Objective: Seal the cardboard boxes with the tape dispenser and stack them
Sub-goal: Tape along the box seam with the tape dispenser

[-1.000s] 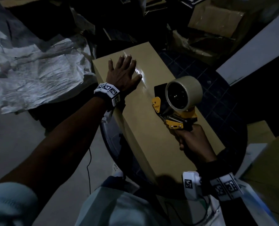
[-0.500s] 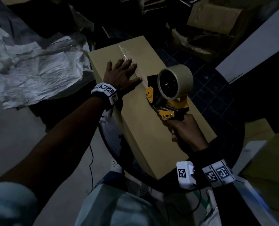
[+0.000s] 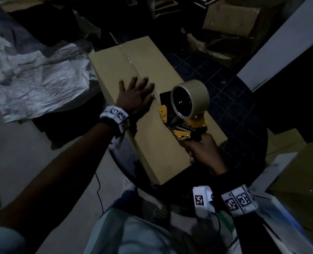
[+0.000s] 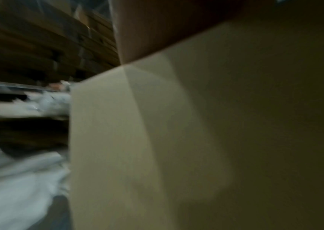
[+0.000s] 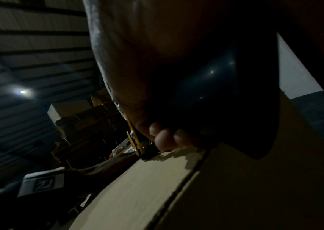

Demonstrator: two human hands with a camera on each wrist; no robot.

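Note:
A long tan cardboard box point(image 3: 148, 140) lies across a dark round stool, its flaps closed along a centre seam. Shiny tape runs down the far half of that seam. My left hand point(image 3: 136, 96) lies flat on the box top, fingers spread, just left of the seam. My right hand point(image 3: 203, 153) grips the handle of a yellow and black tape dispenser point(image 3: 185, 114) carrying a tan tape roll point(image 3: 189, 98); its front end sits on the seam near the box's middle. The right wrist view shows my fingers point(image 5: 165, 138) curled round the handle above the box seam point(image 5: 188, 179).
Crumpled white wrapping sheets point(image 3: 34, 81) lie on the floor at the left. Loose and flattened cartons point(image 3: 232, 22) sit at the back right, another tan box point(image 3: 302, 180) at the right edge, and a white panel point(image 3: 287, 46) leans beyond it.
The dispenser has travelled along the seam toward me, leaving tape behind. My left hand has slid back along the box top with it.

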